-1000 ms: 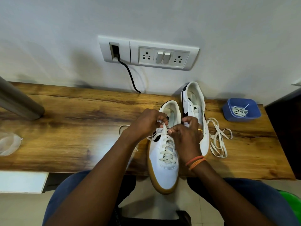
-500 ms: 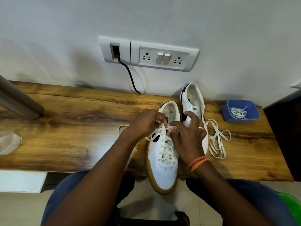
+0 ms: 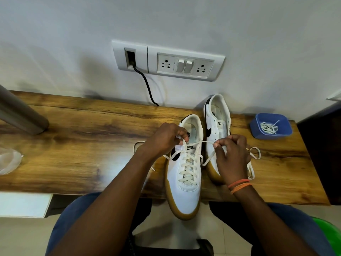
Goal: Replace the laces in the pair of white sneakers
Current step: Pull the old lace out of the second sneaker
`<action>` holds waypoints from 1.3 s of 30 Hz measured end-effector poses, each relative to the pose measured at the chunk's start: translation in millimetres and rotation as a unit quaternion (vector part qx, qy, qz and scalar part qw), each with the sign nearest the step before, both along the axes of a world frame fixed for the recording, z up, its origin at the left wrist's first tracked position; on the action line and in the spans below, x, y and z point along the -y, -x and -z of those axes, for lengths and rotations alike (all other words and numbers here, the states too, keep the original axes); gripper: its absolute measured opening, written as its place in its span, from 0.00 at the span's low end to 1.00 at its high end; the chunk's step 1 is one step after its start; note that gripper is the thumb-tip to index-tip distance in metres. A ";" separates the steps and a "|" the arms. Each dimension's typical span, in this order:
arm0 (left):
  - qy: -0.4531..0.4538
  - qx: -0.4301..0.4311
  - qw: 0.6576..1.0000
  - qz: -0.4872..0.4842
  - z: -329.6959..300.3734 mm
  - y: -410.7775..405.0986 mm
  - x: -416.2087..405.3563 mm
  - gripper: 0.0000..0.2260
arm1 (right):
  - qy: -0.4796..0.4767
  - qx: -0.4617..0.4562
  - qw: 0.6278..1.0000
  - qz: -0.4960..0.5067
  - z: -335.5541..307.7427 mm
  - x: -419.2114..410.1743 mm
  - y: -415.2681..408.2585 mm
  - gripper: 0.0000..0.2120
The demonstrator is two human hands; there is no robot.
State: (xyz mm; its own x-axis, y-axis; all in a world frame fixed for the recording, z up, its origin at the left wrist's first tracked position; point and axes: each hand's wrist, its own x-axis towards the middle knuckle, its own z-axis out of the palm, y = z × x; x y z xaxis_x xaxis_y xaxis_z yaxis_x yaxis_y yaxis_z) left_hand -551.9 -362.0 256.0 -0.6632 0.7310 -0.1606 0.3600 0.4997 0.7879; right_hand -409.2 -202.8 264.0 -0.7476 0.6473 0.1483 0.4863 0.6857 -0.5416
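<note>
Right hand (image 3: pixel 232 157) moved rightward, pinching lace (image 3: pixel 206 143) taut; left hand (image 3: pixel 165 138) pinches lace too.

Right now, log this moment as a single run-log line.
left hand: pinches cream lace | right hand: pinches same lace | near white gum-soled sneaker: laced | far white sneaker: unlaced

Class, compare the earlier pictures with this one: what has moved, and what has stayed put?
The right hand has drawn its pinched lace end out to the right, away from the left hand, which still grips at the near sneaker. The far sneaker, loose lace and blue tub are unchanged.
</note>
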 end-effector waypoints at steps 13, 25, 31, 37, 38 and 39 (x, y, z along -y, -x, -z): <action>-0.009 -0.003 1.000 0.009 4.4 1.0 0.6 0.09 | 0.175 0.021 0.984 0.009 1.8 -34.6 -21.0 0.08; -0.038 0.009 0.999 0.023 0.5 0.6 3.1 0.08 | -0.064 0.002 0.982 -0.178 5.8 28.7 -1.5 0.09; -0.040 0.024 0.999 0.027 -2.0 -0.8 4.9 0.07 | -0.101 0.055 0.980 -0.163 11.3 42.3 4.4 0.07; -0.035 0.010 0.999 0.023 -1.0 -2.1 2.6 0.06 | -0.032 0.065 0.987 -0.144 13.4 45.7 9.2 0.05; -0.036 0.012 0.999 0.021 -1.5 -1.6 3.2 0.05 | -0.030 0.048 0.989 -0.137 13.6 46.9 8.1 0.06; -0.037 0.017 0.999 0.020 -1.8 -1.6 3.7 0.05 | -0.032 0.030 0.991 -0.129 13.7 47.6 5.0 0.06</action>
State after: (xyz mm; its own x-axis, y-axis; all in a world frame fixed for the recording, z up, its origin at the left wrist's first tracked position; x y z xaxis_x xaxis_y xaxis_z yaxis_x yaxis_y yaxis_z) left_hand -550.3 -365.6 257.8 -0.6278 0.7680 -0.1266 0.3522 0.4253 0.8337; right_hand -414.2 -250.4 250.4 -0.8956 0.4244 0.1336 0.3200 0.8231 -0.4692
